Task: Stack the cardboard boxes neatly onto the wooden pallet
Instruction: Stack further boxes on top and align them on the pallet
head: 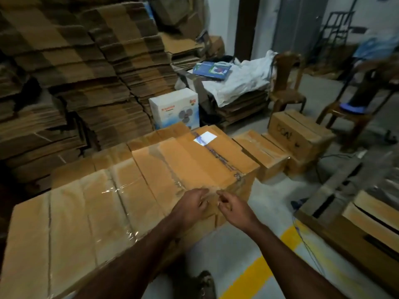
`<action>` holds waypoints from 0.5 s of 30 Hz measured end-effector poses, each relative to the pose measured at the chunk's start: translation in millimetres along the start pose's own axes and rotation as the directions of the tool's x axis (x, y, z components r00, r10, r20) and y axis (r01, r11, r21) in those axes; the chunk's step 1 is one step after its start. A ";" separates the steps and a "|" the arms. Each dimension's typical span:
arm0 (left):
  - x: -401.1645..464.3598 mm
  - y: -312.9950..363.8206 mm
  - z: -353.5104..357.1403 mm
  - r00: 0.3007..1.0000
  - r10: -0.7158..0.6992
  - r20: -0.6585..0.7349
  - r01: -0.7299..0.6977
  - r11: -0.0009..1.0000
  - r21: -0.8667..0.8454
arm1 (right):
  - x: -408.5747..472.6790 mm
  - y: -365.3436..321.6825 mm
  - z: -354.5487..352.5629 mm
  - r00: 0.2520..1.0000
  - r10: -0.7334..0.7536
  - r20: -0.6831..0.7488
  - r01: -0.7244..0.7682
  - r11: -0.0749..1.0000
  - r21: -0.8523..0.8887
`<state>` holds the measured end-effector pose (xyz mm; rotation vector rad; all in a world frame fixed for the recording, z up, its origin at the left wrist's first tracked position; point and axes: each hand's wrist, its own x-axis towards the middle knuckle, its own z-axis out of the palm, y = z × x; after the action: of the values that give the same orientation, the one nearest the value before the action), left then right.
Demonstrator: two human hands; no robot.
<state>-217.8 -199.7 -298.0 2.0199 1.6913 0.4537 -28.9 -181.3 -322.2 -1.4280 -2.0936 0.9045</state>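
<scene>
Target box: the taped cardboard box (194,162) with a white label near its far end, lying in a row of sealed boxes; its long axis runs away from the person, toward the upper right.
Where it lies from the fingers: straight ahead and under them; both hands sit at its near short edge, so the bulk of the box stretches beyond the fingertips.
Nearer hand: neither clearly (the two wrists come in side by side, almost level).
Left hand (192,205): palm down on the near edge, fingers loosely bent and close together, touching the cardboard; no grip around an edge shows.
Right hand (232,207): just beside the left, fingers slightly curled and a little apart, tips at the near top corner; whether they touch is hard to tell, and it holds nothing.
Wooden pallet (328,203): to the right on the floor, well apart from the hands, with a box (367,214) already on it.
Coming move, as a judgement: the hands would need to spread to the box's two sides before lifting and swinging it right.
</scene>
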 end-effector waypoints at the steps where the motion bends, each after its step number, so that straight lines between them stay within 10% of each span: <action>1: 16.4 12.8 6.1 0.999 0.024 0.021 -0.024 1.000 -0.012 | 1.4 14.8 -11.1 0.999 0.020 -0.026 -0.020 1.000 0.002; 15: 291.9 88.8 142.9 0.939 -0.001 0.344 0.075 0.977 -0.201 | 107.8 259.8 -166.7 0.941 0.338 -0.035 -0.340 0.937 -0.078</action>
<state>-13.9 55.0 -382.0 1.7871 1.4042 0.2382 210.5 28.3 -397.1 -1.8739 -1.9206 0.9312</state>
